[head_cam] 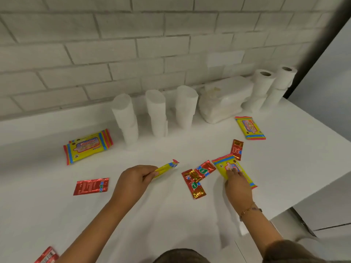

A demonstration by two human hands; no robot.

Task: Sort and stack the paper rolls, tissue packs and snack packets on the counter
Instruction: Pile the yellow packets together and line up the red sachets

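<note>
L hand (133,179) grips yellow pack (165,168); R hand (237,186) flat on 2nd pack (226,165) nr counter (171,215) R edge.

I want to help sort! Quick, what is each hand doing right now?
Left hand: grips a yellow tissue pack.
Right hand: open, fingers resting on another yellow pack.

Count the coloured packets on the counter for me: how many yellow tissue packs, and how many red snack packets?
Yellow tissue packs: 4, far-left pack, held pack in the left hand, pack under the right hand, far-right pack.
Red snack packets: 5, left packet, bottom-edge packet, two crossed packets, rear packet.
Total: 9. Far-left pack may hide another.
</note>
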